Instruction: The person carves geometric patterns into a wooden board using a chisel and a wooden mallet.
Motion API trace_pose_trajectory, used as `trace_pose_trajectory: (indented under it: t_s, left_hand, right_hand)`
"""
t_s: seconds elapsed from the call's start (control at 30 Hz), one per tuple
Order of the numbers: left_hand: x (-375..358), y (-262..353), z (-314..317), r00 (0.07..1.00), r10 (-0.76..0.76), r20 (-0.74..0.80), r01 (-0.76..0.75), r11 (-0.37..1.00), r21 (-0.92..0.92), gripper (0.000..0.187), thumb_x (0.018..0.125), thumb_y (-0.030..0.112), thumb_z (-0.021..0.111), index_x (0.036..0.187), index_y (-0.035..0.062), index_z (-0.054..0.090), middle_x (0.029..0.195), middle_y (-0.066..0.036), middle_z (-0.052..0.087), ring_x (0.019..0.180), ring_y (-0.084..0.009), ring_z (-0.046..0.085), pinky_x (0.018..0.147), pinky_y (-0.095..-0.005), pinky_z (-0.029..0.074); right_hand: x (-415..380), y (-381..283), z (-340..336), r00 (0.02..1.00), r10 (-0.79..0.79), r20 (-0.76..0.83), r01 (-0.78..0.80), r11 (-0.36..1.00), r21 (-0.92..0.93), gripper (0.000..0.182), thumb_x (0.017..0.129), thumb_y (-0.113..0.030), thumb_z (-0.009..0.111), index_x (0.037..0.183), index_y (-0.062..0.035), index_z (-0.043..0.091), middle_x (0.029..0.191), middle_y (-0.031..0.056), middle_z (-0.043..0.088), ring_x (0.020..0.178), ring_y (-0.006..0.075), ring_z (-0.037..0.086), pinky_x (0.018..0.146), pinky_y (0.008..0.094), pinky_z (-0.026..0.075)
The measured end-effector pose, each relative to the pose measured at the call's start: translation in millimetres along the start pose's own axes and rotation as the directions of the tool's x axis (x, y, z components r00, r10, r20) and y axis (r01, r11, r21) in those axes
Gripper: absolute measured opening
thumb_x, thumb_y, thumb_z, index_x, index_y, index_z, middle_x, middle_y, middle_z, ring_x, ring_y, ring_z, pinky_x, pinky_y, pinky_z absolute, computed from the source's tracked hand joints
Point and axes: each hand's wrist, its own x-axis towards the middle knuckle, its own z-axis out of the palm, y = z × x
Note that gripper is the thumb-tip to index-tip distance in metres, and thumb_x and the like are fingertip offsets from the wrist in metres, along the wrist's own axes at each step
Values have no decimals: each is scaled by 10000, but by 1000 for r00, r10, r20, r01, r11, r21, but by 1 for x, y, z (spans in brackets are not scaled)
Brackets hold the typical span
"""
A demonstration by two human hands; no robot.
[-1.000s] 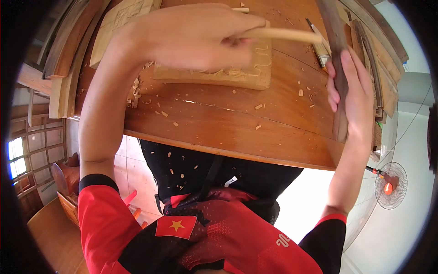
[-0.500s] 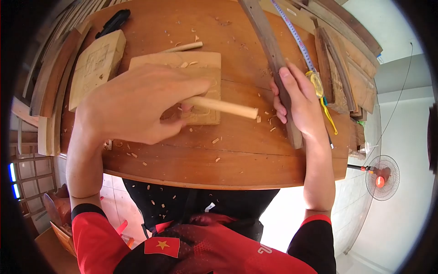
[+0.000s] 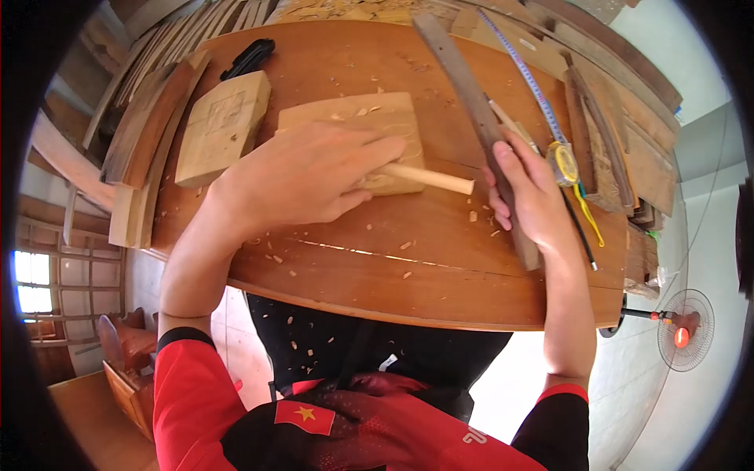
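My left hand [image 3: 314, 169] is closed around a pale round wooden tool handle [image 3: 432, 177]. Its butt end points right, and the other end is hidden under my fingers. Beneath that hand lies a light wooden block [image 3: 393, 118] with carved lines and loose chips on its face. My right hand [image 3: 526, 184] grips a long dark wooden bar [image 3: 463, 82] near its lower end, thumb on top and fingers around the far side. The bar slants away toward the back of the table, apart from the handle's tip.
A second pale block [image 3: 224, 129] with marked lines sits at left, near a black object [image 3: 250, 59]. At right are a yellow tape measure [image 3: 562, 163], its blade pulled out, and a dark pencil-like stick [image 3: 581, 231]. Planks [image 3: 149, 125] flank the table. Wood chips dot its top [image 3: 353, 279].
The whole view has shifted, so things appear further right and slightly lower. Both hands keep their holds, and the left hand still lies over the block with the handle.
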Motion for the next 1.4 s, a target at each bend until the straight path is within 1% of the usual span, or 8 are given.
trace_pose_trajectory:
  t_s: [0.17,0.47,0.57,0.67,0.77,0.87,1.17,1.4]
  left_hand:
    - [5,1,1,998,-28,63,27,1000,12,337,858,135,712,1112,35,515,1012,-180,629,1024,-421,601,864,-493,478]
    - [3,-14,19,998,52,-45,-53,999,-12,346,866,133,700,1164,50,546,1015,-163,636,1008,-394,613,873,-477,480]
    - [11,-16,-9,988,-105,111,122,980,-158,302,871,150,703,1121,53,565,955,-137,643,951,-360,634,849,-451,483]
    - [7,-36,0,992,-18,-126,5,994,-105,238,870,160,713,1028,42,578,849,-103,634,839,-330,647,772,-428,490]
    - [11,-26,1,997,-5,-80,-5,992,-128,214,867,165,720,952,33,575,782,-103,620,769,-345,640,698,-430,486]
    - [12,-18,0,995,-8,-96,10,1000,20,201,873,161,717,926,33,573,763,-128,608,744,-370,628,651,-443,474]
    - [17,-11,14,969,-16,-248,47,992,119,200,877,161,712,936,37,567,760,-164,635,740,-406,628,639,-489,463]
    - [19,0,10,971,-77,-227,125,971,203,199,878,155,701,966,42,563,743,-163,650,749,-401,644,647,-494,478]
  right_hand:
    - [1,4,1,1000,-25,10,25,999,-30,446,1112,-290,502,1469,-23,478,808,24,534,484,68,434,394,232,347]
    - [0,5,3,1000,-23,19,24,996,-87,457,1111,-321,502,1448,-13,504,799,23,524,479,64,432,390,233,353]
    - [0,4,3,999,-36,22,38,995,-92,459,1109,-333,504,1437,-12,514,801,20,524,480,60,434,390,230,355]
    - [0,3,4,999,-42,5,43,995,-85,454,1108,-338,505,1423,-10,526,805,17,524,481,57,436,388,226,354]
    - [2,5,2,999,-54,5,54,994,-98,450,1107,-340,506,1410,-9,536,809,16,525,483,54,439,386,225,353]
    - [1,6,2,999,-45,6,46,994,-98,448,1106,-342,508,1403,-7,541,809,15,525,483,53,440,383,225,351]
    - [2,7,5,998,-52,20,53,993,-107,444,1105,-338,511,1394,-2,543,800,17,525,472,55,435,377,228,350]
    - [2,8,7,999,-53,10,54,991,-119,442,1104,-332,517,1397,-3,541,799,19,534,470,56,429,381,229,344]
